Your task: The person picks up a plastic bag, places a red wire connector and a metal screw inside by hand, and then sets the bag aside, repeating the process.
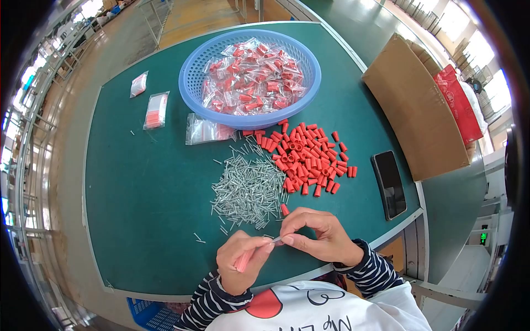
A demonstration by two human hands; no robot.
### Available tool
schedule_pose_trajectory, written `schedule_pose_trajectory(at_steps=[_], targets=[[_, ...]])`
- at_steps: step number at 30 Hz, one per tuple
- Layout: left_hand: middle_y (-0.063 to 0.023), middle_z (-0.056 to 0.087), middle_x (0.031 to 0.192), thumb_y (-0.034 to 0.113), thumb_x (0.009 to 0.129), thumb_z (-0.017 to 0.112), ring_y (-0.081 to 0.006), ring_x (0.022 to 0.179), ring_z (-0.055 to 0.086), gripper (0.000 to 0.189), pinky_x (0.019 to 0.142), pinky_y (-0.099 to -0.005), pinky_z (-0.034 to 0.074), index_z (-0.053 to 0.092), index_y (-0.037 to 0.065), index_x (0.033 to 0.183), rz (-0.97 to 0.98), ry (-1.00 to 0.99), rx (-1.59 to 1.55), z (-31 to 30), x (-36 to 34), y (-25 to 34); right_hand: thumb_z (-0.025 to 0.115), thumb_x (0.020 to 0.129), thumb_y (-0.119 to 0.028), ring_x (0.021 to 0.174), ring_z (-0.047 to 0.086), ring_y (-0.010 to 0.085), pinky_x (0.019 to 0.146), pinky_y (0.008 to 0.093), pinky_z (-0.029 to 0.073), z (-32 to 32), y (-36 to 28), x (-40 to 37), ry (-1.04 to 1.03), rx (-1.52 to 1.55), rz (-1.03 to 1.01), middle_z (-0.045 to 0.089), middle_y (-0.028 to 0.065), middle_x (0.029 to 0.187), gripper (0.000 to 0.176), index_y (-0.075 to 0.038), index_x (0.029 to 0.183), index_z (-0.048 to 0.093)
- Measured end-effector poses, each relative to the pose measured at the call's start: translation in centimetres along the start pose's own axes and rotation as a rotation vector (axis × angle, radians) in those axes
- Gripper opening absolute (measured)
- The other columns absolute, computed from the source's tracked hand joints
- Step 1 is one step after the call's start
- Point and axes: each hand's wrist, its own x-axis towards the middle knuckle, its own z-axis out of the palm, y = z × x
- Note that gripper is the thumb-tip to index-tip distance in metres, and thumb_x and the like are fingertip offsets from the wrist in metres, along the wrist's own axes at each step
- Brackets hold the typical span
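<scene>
Pin of thin stiff silver metal, light and slippery, is being pinched endwise by right hand while left hand is clamping hard orange-red plastic caps above near edge of green surface.

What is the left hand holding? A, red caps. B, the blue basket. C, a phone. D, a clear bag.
A: the left hand is closed around red caps, the same colour as the loose pile of caps on the green table; the phone lies apart by the table's edge.
</scene>
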Motion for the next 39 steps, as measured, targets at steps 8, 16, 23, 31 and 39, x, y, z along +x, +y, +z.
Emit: schedule_pose_trajectory(at_steps=[8, 16, 23, 31, 39], targets=[[-0.0044, 0.055, 0.068, 0.003, 0.080, 0.077, -0.0115, 0.060, 0.049, 0.012, 0.055, -0.0239, 0.038, 0.069, 0.001, 0.089, -0.152, 0.018, -0.063, 0.1, -0.1, 0.2, 0.070, 0.085, -0.005, 0.081, 0.063, 0.0211, 0.073, 0.0325, 0.049, 0.3, -0.4, 0.4, 0.027, -0.158, -0.049, 0.067, 0.0080, 0.090, 0.009, -0.001, 0.092, 0.068], [-0.0018, 0.054, 0.070, 0.007, 0.086, 0.074, -0.0077, 0.061, 0.047, 0.012, 0.056, -0.0221, 0.038, 0.065, 0.000, 0.091, -0.051, -0.014, -0.011, 0.2, -0.2, -0.6, 0.066, 0.087, -0.002, 0.078, 0.062, 0.0182, 0.066, 0.0279, 0.050, -0.4, -1.4, 1.7, -0.193, -0.155, 0.091, 0.065, 0.0075, 0.088, 0.006, 0.000, 0.092, 0.066], [-0.0032, 0.057, 0.076, 0.032, 0.101, 0.053, -0.0055, 0.064, 0.049, 0.034, 0.047, -0.0206, 0.036, 0.057, -0.002, 0.106, -0.394, 0.028, -0.294, -0.2, -1.4, -1.5, 0.060, 0.094, -0.004, 0.083, 0.063, 0.0106, 0.073, 0.0252, 0.050, -1.6, -4.3, 7.5, 0.469, 0.305, -0.065, 0.066, 0.0021, 0.087, 0.012, -0.001, 0.105, 0.064], [-0.0251, 0.059, 0.122, 0.038, 0.104, 0.044, -0.0170, 0.086, 0.063, 0.047, 0.060, -0.0231, 0.048, 0.055, -0.006, 0.114, -0.257, 0.243, -0.341, 1.1, 0.0, 0.1, 0.071, 0.086, -0.011, 0.080, 0.064, 0.0170, 0.068, 0.0295, 0.052, 1.2, -1.3, 4.0, -0.116, -0.226, 0.046, 0.064, 0.0099, 0.098, 0.017, -0.001, 0.099, 0.067], [-0.0272, 0.056, 0.127, 0.035, 0.104, 0.045, -0.0242, 0.102, 0.063, 0.044, 0.074, -0.0300, 0.055, 0.053, -0.007, 0.117, -0.161, 0.124, -0.526, 2.1, 0.0, 0.0, 0.071, 0.082, -0.008, 0.080, 0.063, 0.0252, 0.065, 0.0312, 0.053, 3.1, 1.2, 2.4, -0.102, -0.151, -0.063, 0.062, 0.0120, 0.097, 0.017, 0.001, 0.096, 0.066]])
